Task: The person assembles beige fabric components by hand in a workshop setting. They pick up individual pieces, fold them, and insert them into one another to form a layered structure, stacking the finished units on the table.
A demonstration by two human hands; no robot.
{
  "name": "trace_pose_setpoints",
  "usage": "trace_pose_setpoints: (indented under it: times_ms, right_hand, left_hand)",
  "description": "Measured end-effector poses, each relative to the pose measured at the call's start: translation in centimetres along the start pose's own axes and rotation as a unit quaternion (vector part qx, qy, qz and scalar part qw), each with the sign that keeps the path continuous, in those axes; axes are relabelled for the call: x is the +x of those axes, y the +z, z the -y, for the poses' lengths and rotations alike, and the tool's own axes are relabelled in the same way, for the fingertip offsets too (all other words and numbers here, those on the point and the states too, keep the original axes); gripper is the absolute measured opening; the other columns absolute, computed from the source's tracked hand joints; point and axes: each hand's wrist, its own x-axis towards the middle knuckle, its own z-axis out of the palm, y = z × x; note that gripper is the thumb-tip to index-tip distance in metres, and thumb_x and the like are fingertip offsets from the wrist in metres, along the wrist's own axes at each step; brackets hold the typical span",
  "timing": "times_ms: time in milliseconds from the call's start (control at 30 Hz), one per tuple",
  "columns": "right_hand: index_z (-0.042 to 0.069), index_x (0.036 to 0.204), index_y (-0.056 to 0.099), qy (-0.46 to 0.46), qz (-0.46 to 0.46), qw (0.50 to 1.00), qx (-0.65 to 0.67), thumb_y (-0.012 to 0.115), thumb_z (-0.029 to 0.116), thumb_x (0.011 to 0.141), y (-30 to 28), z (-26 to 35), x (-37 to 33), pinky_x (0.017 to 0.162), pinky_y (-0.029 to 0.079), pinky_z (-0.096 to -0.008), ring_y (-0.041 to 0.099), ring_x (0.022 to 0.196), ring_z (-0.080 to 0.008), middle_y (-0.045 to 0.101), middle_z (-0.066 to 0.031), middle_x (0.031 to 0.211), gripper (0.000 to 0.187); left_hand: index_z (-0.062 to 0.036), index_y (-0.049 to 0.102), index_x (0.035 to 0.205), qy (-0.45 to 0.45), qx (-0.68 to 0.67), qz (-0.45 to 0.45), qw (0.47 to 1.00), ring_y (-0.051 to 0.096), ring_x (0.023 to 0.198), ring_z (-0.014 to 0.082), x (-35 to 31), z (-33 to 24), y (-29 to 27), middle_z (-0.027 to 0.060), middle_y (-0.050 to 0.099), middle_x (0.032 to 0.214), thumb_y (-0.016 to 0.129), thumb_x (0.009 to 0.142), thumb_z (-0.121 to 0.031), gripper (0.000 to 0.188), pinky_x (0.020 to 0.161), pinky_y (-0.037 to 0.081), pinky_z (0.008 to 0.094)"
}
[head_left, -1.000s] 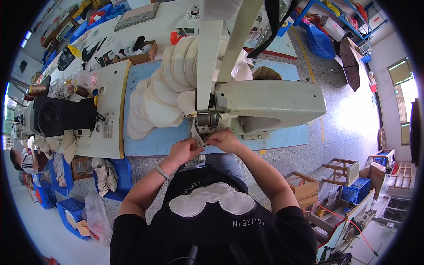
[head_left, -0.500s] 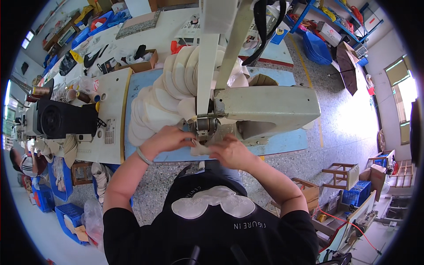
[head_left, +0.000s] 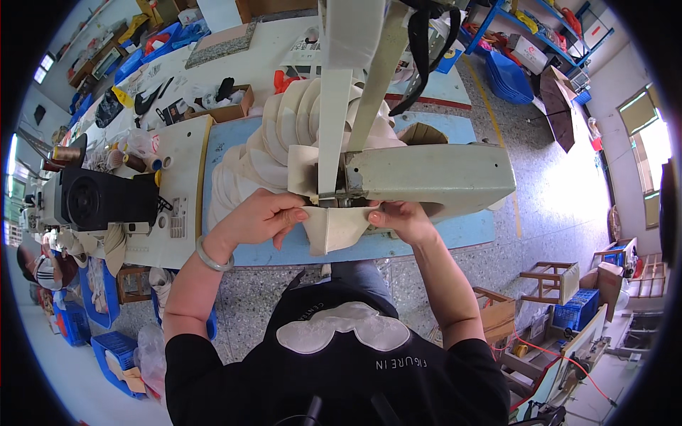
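A cream fabric piece (head_left: 332,231) with a seam ridge down its middle is stretched against the working end of a pale green machine (head_left: 444,170). My left hand (head_left: 259,219) pinches its left upper corner between thumb and fingers. At the opposite corner my right hand (head_left: 405,221) grips it, thumb on top. The piece's lower part hangs toward me. Whatever lies under the machine's head is hidden by the cloth and metal parts. Behind it, curved cream pieces (head_left: 241,170) lie overlapping in a large heap on the blue tabletop (head_left: 462,128).
On the left stands a black motor housing (head_left: 103,199) beside thread cones (head_left: 67,154). An open cardboard box (head_left: 245,101) holds small items on the white table. Blue crates (head_left: 117,358) and a wooden stool (head_left: 550,280) stand on the floor. A black strap (head_left: 426,57) hangs near the machine.
My hands have moved apart, and the bunched fabric is now spread between them against the machine. My right hand has shifted right and slightly up.
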Motion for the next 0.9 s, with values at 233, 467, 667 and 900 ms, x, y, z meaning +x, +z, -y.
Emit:
trace_pose_setpoints:
  times_ms: [233,467,667,900]
  right_hand:
    - [0.003,0.117,0.058,0.011,-0.06,0.992,0.112,0.073,0.004,0.079,0.6,-0.6,2.1,0.09,0.047,-0.0325,0.057,0.105,-0.0169,0.061,-0.0061,0.111,0.041]
    - [0.004,0.115,0.059,-0.032,-0.101,0.989,0.102,0.072,0.005,0.08,-0.7,-2.1,5.8,0.089,0.047,-0.0325,0.057,0.103,-0.0163,0.063,-0.006,0.108,0.037]
    - [0.004,0.114,0.06,-0.066,-0.235,0.969,-0.048,0.071,0.006,0.082,-0.5,-2.0,0.8,0.087,0.048,-0.0325,0.058,0.102,-0.0158,0.063,-0.0059,0.106,0.034]
    - [0.011,0.089,0.07,-0.123,0.052,0.887,-0.442,0.069,0.02,0.081,1.2,-12.1,-3.1,0.077,0.051,-0.039,0.061,0.093,-0.0278,0.068,-0.0068,0.093,0.013]
  left_hand:
    - [-0.0014,0.059,0.092,-0.031,-0.162,-0.016,0.986,0.048,0.038,0.0081,0.7,2.4,0.0,-0.0004,0.048,0.05,0.049,0.099,-0.026,0.027,0.038,0.04,0.0243]
    - [-0.0027,0.056,0.092,-0.059,-0.22,-0.081,0.97,0.047,0.038,0.0083,2.9,2.7,-1.4,-0.0012,0.047,0.055,0.048,0.099,-0.03,0.03,0.036,0.037,0.0228]
    - [-0.0051,0.049,0.104,-0.024,-0.136,-0.349,0.927,0.049,0.044,0.0076,0.7,4.3,2.2,-0.0008,0.048,0.056,0.054,0.097,-0.029,0.025,0.04,0.037,0.0212]
    - [-0.0009,0.054,0.089,-0.19,0.115,-0.194,0.955,0.056,0.061,0.0237,-1.6,13.2,12.0,0.012,0.057,0.07,0.077,0.073,-0.046,0.053,0.06,0.048,0.0356]
